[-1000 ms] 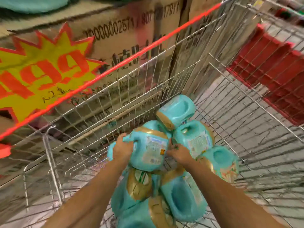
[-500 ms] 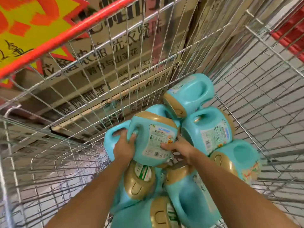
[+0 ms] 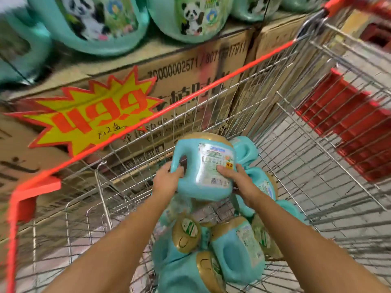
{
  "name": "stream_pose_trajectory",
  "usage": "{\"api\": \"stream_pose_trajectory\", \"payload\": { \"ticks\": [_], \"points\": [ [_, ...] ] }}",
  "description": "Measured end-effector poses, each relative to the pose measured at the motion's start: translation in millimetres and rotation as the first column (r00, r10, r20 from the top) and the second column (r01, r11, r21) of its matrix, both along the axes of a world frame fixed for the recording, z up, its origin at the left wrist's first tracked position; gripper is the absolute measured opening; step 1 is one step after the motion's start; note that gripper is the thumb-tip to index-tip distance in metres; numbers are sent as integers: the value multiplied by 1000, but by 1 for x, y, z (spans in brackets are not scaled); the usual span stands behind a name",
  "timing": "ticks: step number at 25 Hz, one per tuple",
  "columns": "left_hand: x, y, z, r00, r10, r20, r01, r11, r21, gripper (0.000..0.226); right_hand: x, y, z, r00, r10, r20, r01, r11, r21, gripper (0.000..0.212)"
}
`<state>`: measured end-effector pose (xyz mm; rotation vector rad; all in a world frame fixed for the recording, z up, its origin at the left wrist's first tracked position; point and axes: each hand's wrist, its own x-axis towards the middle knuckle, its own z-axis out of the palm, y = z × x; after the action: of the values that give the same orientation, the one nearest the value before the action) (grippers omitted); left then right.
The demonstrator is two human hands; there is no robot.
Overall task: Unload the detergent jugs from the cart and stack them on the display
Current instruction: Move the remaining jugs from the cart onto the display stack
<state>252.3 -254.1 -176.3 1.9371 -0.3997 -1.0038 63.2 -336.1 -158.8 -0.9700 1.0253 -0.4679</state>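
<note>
The held jug (image 3: 201,172), turquoise with a gold cap at its far end and a white back label facing the camera, sits in the centre of the frame, clear above the heap below it and lower in the frame than the cart's red rim. The left hand (image 3: 167,180) grips its left side, fingers curled at the handle opening. The right hand (image 3: 237,178) clasps the right side, fingers laid across the label. Beneath and to the right, the other jugs (image 3: 237,248) lie on their sides in a loose heap on the floor of the wire cart (image 3: 211,102), gold caps pointing various ways. Beyond the cart's far wall, in the upper half of the frame, stand printed cardboard boxes (image 3: 190,66), with a yellow and red starburst price sign (image 3: 95,115) fixed to them at left centre. Along the top edge the display jugs (image 3: 190,17) with panda labels rest on those boxes. At the right edge, outside the cart, there is a red crate (image 3: 349,123).
</note>
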Motion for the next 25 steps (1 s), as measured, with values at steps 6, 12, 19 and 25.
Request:
{"api": "stream_pose_trajectory", "payload": {
  "ticks": [6,12,19,25],
  "points": [
    [1,51,114,925,-181,-335,67,944,-325,27,4,63,97,980,-187,70,199,928,-314,40],
    [-26,121,151,975,-147,-164,73,917,-391,19,4,118,138,953,-153,-260,11,878,-478,89],
    [-30,148,169,975,-211,64,218,876,-430,29,17,146,158,903,-112,-415,-113,869,-481,155],
    [-8,145,164,940,-270,-207,144,867,-477,25,-6,142,166,944,-113,310,157,980,-120,110]
  ]
}}
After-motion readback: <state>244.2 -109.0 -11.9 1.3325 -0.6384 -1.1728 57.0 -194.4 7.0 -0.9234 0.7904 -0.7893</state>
